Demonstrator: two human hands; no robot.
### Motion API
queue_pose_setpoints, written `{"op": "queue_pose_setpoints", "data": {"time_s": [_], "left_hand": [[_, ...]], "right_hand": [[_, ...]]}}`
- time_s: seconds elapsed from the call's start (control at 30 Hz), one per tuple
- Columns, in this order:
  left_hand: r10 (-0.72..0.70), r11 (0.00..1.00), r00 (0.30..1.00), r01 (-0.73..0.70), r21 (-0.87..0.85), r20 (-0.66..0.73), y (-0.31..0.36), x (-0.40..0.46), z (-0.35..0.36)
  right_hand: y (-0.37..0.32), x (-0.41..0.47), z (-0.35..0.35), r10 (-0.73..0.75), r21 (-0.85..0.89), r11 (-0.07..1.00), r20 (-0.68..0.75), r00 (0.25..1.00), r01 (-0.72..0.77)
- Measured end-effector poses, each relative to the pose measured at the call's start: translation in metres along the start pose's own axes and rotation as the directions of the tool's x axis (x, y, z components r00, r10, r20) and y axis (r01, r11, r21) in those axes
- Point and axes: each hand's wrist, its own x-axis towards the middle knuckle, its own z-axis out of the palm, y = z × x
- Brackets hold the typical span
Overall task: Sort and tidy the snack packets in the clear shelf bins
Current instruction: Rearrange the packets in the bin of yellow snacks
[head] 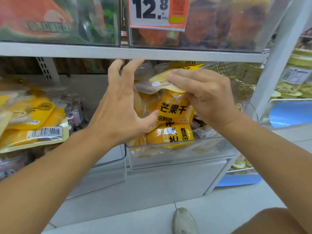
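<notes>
My right hand [204, 97] has its fingers curled round a clear-and-yellow packet [162, 81], pinching it at the top of the pile – I take it I'm holding it up so it can go back flatter or facing the front. My left hand [121, 105] is spread wide, fingers straight and apart, gripping nothing; the thumb looks to touch the yellow mango packets [173, 110] below, I'd guess to steady the stack while the other hand works.

All this happens over the middle clear bin [177, 149], which is heaped with yellow packets up past its front wall, a few labels turned sideways. The left bin [121, 159] holds more yellow packets [33, 125] lying flat, with darker ones beside them – still mixed, by my reckoning. Above the shelf rail, upper bins carry a price tag [157, 12] and orange and green packs, too blurred to name
</notes>
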Motion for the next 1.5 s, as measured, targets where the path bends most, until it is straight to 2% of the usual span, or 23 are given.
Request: {"op": "queue_pose_setpoints", "data": {"time_s": [0.07, 0.13, 0.2, 0.27, 0.33, 0.43, 0.5, 0.57, 0.6, 0.63, 0.67, 0.73, 0.77, 0.9, 1.03, 1.13, 1.17, 1.2, 1.27, 1.3, 1.37, 1.5], "left_hand": [[-0.009, 1.0, 1.0, 0.009, 0.018, 0.002, 0.003, 0.0, 0.006], [-0.031, 0.993, 0.999, 0.03, 0.118, 0.01, 0.005, 0.002, 0.011], [-0.054, 0.973, 0.994, 0.03, 0.228, 0.099, 0.008, 0.004, 0.016], [-0.079, 0.945, 0.977, 0.009, 0.328, 0.2, 0.013, 0.007, 0.018], [-0.099, 0.91, 0.969, -0.003, 0.414, 0.225, 0.018, 0.01, 0.018], [-0.132, 0.878, 0.976, 0.034, 0.478, 0.173, 0.026, 0.012, 0.02], [-0.096, 0.882, 0.985, 0.018, 0.472, 0.142, 0.034, 0.014, 0.021], [0.08, 0.845, 0.98, -0.164, 0.509, 0.183, 0.039, 0.019, 0.026], [0.179, 0.803, 0.948, -0.295, 0.518, 0.263, 0.039, 0.022, 0.03], [0.237, 0.767, 0.905, -0.397, 0.504, 0.353, 0.039, 0.023, 0.034], [0.224, 0.771, 0.876, -0.427, 0.473, 0.426, 0.041, 0.023, 0.037], [0.104, 0.854, 0.865, -0.331, 0.401, 0.491, 0.047, 0.019, 0.045], [0.057, 0.867, 0.869, -0.287, 0.407, 0.491, 0.049, 0.017, 0.049], [-0.019, 0.797, 0.917, -0.227, 0.56, 0.399, 0.053, 0.022, 0.065], [-0.008, 0.813, 0.933, -0.203, 0.545, 0.36, 0.047, 0.023, 0.07], [-0.008, 0.799, 0.916, -0.235, 0.553, 0.401, 0.043, 0.025, 0.069], [-0.01, 0.804, 0.909, -0.24, 0.544, 0.416, 0.043, 0.026, 0.067], [-0.015, 0.815, 0.904, -0.236, 0.529, 0.426, 0.043, 0.027, 0.066], [-0.03, 0.825, 0.899, -0.224, 0.519, 0.436, 0.043, 0.028, 0.065], [-0.039, 0.822, 0.899, -0.219, 0.525, 0.436, 0.044, 0.027, 0.065], [-0.044, 0.814, 0.902, -0.217, 0.539, 0.43, 0.046, 0.026, 0.067], [-0.036, 0.836, 0.903, -0.208, 0.508, 0.428, 0.047, 0.025, 0.065]], "right_hand": [[-0.007, -0.003, 0.011, 0.159, 0.178, 0.962, 0.248, 0.955, -0.207], [-0.013, -0.001, 0.013, 0.271, 0.29, 0.836, 0.522, 0.809, -0.466], [-0.012, 0.003, 0.004, 0.246, 0.284, 0.803, 0.643, 0.725, -0.525], [-0.007, 0.008, -0.018, 0.245, 0.234, 0.816, 0.689, 0.683, -0.528], [0.005, 0.009, -0.048, 0.341, 0.208, 0.783, 0.645, 0.684, -0.587], [0.027, 0.0, -0.086, 0.466, 0.079, 0.797, 0.551, 0.692, -0.599], [0.032, -0.008, -0.091, 0.435, -0.038, 0.843, 0.635, 0.638, -0.537], [0.031, -0.02, -0.08, 0.381, -0.083, 0.866, 0.749, 0.543, -0.493], [0.031, -0.025, -0.073, 0.371, -0.067, 0.858, 0.767, 0.523, -0.51], [0.033, -0.029, -0.069, 0.377, -0.043, 0.846, 0.752, 0.54, -0.532], [0.038, -0.032, -0.067, 0.402, -0.033, 0.836, 0.716, 0.571, -0.547], [0.049, -0.036, -0.065, 0.444, -0.073, 0.846, 0.643, 0.624, -0.527], [0.052, -0.037, -0.063, 0.439, -0.083, 0.863, 0.611, 0.659, -0.498], [0.057, -0.038, -0.053, 0.405, -0.039, 0.899, 0.447, 0.797, -0.435], [0.055, -0.035, -0.052, 0.374, -0.064, 0.924, 0.354, 0.857, -0.377], [0.035, -0.021, -0.057, 0.241, -0.119, 0.97, 0.339, 0.909, -0.212], [0.026, -0.015, -0.059, 0.21, -0.128, 0.977, 0.4, 0.892, -0.172], [0.015, -0.01, -0.063, 0.223, -0.156, 0.974, 0.518, 0.826, -0.165], [-0.004, -0.008, -0.063, 0.301, -0.224, 0.953, 0.743, 0.597, -0.202], [-0.012, -0.012, -0.061, 0.309, -0.211, 0.948, 0.801, 0.514, -0.24], [-0.018, -0.025, -0.054, 0.304, -0.182, 0.931, 0.865, 0.398, -0.316], [0.0, -0.041, -0.044, 0.398, -0.183, 0.854, 0.833, 0.384, -0.488]]}}
